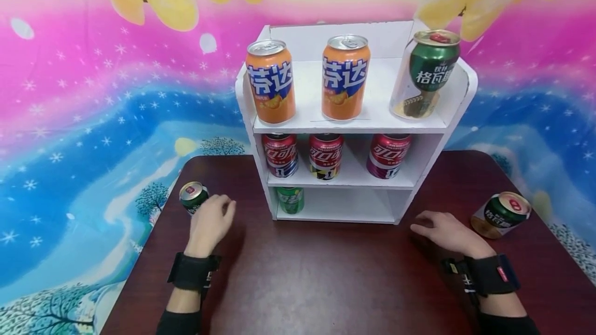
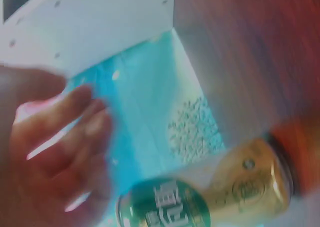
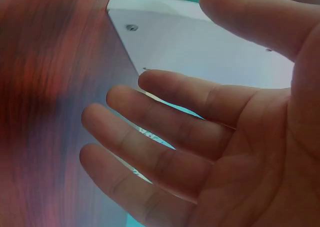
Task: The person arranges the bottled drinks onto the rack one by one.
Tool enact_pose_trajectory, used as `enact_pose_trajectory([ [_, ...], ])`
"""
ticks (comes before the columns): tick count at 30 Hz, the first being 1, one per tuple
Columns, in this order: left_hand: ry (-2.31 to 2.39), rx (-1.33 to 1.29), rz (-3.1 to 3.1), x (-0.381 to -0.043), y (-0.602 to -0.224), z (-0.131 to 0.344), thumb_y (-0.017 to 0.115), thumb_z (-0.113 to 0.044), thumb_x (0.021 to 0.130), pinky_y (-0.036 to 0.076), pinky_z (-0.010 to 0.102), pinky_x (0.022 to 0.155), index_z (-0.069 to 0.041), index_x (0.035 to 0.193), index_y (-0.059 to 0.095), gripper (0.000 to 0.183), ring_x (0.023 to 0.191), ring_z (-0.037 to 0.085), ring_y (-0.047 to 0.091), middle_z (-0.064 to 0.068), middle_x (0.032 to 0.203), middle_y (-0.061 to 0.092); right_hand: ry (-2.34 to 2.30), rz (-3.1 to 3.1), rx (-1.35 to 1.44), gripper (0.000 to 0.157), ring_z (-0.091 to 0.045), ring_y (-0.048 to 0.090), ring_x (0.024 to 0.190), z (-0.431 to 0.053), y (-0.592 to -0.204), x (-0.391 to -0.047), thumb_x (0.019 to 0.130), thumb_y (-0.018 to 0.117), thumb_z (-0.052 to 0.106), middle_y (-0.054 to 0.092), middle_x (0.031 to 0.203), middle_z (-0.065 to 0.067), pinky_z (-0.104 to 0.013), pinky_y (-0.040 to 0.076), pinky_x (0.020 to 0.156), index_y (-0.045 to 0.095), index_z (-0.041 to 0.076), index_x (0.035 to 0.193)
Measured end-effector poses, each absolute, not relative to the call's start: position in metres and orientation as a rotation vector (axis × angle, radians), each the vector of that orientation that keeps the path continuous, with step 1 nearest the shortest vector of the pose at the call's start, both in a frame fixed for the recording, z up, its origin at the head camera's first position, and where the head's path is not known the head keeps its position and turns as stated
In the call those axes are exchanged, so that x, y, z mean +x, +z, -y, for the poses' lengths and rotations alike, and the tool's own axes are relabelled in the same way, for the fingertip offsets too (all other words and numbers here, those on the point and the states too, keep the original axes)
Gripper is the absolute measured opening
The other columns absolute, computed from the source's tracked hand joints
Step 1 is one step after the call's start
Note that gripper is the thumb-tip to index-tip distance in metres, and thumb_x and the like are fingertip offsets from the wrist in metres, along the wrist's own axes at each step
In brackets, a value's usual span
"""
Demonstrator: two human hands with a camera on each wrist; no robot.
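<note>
My left hand (image 1: 210,224) is above the table's left side, just right of a green and gold drink can (image 1: 193,196). In the left wrist view that can (image 2: 235,189) stands apart from the loosely bent, blurred fingers (image 2: 75,132), which hold nothing. My right hand (image 1: 444,231) hovers by the shelf's lower right corner, with a matching can (image 1: 500,216) to its right. Its fingers (image 3: 165,122) are spread and relaxed in the right wrist view, with nothing in the palm. Between the hands stands a white three-tier shelf (image 1: 332,213).
On the top tier are two orange soda cans (image 1: 271,84) (image 1: 345,79) and a green and gold can (image 1: 426,74). Red cola cans (image 1: 326,155) line the middle tier. A green can (image 1: 291,199) sits at the bottom left. Behind the dark table (image 1: 326,278) hangs a patterned cloth (image 1: 93,118).
</note>
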State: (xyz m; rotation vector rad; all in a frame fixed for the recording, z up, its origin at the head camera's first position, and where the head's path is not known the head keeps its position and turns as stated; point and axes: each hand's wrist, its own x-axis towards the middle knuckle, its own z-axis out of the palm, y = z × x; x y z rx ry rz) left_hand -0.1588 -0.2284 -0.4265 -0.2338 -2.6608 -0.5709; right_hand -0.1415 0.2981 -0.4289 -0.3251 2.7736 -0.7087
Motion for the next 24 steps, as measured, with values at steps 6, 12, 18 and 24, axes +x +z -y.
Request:
enact_pose_trajectory([
  [6, -0.646, -0.233, 2.2, -0.166, -0.423, 0.25, 0.063, -0.012, 0.087, 0.036, 0.051, 0.082, 0.002, 0.088, 0.066, 0.014, 0.093, 0.04, 0.049, 0.021, 0.101, 0.057, -0.729, -2.76, -0.31, 0.052, -0.02, 0.058, 0.086, -0.303, -0.432, -0.144, 0.092, 0.059, 0.042, 0.063, 0.101, -0.009, -0.041, 0.05, 0.072, 0.059, -0.004, 0.117],
  [12, -0.822, 0.044, 2.263, -0.172, -0.436, 0.275, 0.074, -0.025, 0.081, 0.023, 0.058, 0.098, -0.002, 0.126, 0.053, 0.055, 0.122, 0.042, 0.033, 0.024, 0.135, 0.039, -0.736, -2.773, -0.297, 0.051, -0.022, 0.058, 0.087, -0.307, -0.433, -0.145, 0.091, 0.06, 0.04, 0.063, 0.101, -0.01, -0.042, 0.05, 0.072, 0.059, -0.003, 0.118],
  [18, -1.129, 0.226, 2.368, -0.174, -0.451, 0.294, 0.074, -0.03, 0.082, 0.034, 0.055, 0.094, -0.012, 0.145, 0.033, 0.077, 0.123, 0.036, 0.037, 0.019, 0.14, 0.035, -0.739, -2.766, -0.28, 0.06, -0.03, 0.058, 0.096, -0.307, -0.435, -0.146, 0.089, 0.062, 0.045, 0.061, 0.11, -0.018, -0.048, 0.05, 0.077, 0.055, -0.005, 0.122],
  [24, -1.283, 0.242, 2.364, -0.18, -0.463, 0.296, 0.074, -0.032, 0.082, 0.038, 0.052, 0.094, -0.013, 0.146, 0.031, 0.08, 0.121, 0.033, 0.043, 0.016, 0.138, 0.04, -0.698, -2.817, -0.253, 0.066, -0.035, 0.056, 0.097, -0.306, -0.436, -0.149, 0.087, 0.064, 0.045, 0.058, 0.112, -0.024, -0.051, 0.048, 0.077, 0.051, -0.009, 0.124],
])
